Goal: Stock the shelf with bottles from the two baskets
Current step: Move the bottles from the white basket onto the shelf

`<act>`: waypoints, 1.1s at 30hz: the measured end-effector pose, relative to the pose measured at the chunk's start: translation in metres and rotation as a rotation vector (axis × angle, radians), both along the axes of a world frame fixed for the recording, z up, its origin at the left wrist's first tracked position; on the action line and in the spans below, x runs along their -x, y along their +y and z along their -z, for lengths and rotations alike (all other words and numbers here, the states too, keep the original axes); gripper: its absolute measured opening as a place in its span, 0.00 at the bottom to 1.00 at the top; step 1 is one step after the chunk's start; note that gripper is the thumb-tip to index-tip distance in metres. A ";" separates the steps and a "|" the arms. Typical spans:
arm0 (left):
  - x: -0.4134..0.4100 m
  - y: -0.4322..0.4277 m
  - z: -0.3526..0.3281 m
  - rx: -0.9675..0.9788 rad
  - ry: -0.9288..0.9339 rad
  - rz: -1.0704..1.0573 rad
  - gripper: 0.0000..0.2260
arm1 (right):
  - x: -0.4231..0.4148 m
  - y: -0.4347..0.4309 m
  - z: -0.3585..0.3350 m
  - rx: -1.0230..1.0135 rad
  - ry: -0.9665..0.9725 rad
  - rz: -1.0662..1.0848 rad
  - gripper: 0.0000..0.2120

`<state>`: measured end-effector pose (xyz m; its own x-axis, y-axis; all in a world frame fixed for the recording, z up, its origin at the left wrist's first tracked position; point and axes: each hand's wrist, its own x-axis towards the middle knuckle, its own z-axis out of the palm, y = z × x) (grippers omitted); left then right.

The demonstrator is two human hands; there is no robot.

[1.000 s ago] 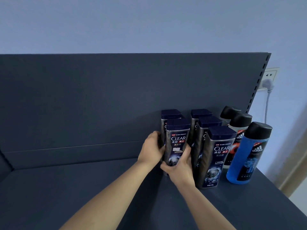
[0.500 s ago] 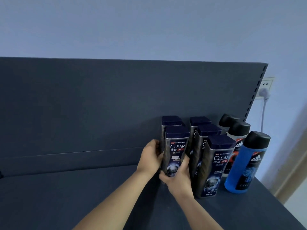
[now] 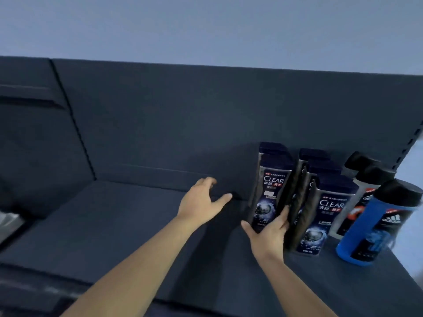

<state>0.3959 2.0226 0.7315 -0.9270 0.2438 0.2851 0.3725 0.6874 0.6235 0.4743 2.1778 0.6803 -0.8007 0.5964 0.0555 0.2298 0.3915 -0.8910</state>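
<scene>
The right hand (image 3: 267, 232) clasps the base of the front CLEAR bottle (image 3: 270, 191), upright on the shelf (image 3: 114, 225) right of centre. The left hand (image 3: 201, 202) hovers spread and empty beside it. Placement seems nearly done; next, release gently, then fetch another from the baskets, which are out of view.

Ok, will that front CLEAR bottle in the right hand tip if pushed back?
Likely tippy: the front CLEAR bottle is tall and narrow, and the right hand grips it low. Glossy label suggests slippery, rigid plastic. Flat sides should stop rolling.
</scene>
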 end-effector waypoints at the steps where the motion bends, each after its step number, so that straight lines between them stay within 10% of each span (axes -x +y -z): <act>1: -0.012 -0.013 -0.001 0.041 -0.006 -0.064 0.29 | -0.007 -0.005 0.001 -0.012 0.001 -0.014 0.54; 14: -0.205 -0.242 0.003 0.380 -0.068 -0.807 0.34 | -0.085 -0.169 -0.032 -0.419 0.303 -0.850 0.28; 33: -0.516 -0.609 0.087 0.273 -0.521 -1.494 0.31 | -0.239 -0.622 0.022 -0.603 0.283 -1.708 0.23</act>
<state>0.9114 1.4134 0.6442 -0.3474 -0.9375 -0.0215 -0.9061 0.3297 0.2653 0.7135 1.5561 0.6580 -0.3704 -0.9160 0.1541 -0.8322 0.2535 -0.4932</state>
